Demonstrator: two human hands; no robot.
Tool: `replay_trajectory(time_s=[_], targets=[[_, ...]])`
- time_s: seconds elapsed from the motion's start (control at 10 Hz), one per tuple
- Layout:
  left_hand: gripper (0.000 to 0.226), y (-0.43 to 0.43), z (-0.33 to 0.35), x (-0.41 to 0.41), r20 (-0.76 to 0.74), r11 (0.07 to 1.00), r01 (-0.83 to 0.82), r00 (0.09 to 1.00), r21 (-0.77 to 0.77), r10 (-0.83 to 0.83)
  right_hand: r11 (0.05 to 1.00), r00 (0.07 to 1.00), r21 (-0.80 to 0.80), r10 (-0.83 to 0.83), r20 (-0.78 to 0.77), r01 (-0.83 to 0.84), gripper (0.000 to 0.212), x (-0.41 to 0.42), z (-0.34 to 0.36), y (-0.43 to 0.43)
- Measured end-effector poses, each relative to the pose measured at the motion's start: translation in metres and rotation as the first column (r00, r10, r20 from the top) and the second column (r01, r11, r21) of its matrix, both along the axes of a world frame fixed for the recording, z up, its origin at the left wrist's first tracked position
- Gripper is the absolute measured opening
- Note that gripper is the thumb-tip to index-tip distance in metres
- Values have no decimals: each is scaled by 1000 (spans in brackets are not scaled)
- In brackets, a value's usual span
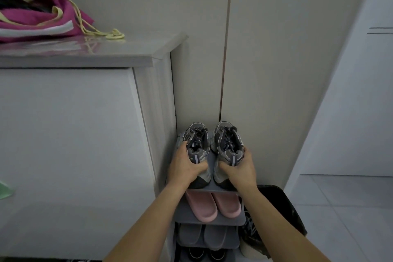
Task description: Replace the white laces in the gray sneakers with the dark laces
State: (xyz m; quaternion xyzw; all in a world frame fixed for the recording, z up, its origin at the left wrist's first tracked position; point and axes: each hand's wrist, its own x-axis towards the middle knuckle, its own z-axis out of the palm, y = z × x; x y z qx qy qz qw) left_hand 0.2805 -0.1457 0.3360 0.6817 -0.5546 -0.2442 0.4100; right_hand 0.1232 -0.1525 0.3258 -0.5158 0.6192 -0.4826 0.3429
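Two gray sneakers stand side by side on the top shelf of a narrow gray shoe rack [211, 184], toes toward the wall. Both carry dark laces in their eyelets. My left hand [185, 166] grips the heel of the left sneaker [196, 142]. The heel of the right sneaker [228, 141] is gripped by my right hand [239, 169]. No white laces are in view.
Pink slippers [212, 205] lie on the second shelf, gray slippers [202, 236] below, dark shoes at the bottom. A white cabinet [74, 134] stands at the left with a pink bag [38, 17] on top. A black bin [282, 206] stands at the right of the rack.
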Motion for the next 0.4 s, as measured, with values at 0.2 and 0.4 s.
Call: replay_trajectory(time_s=[0.2,0.4], targets=[[76,2,-8,1,-20,999,23,1000,-36,-24,999,1000,24,26,-10,-26,71,-2,-3,-5],[90,9,-19,4,-96,997,-5,995,-75,-2,995,995,66,79,-56,-76,98,-10,9,10]])
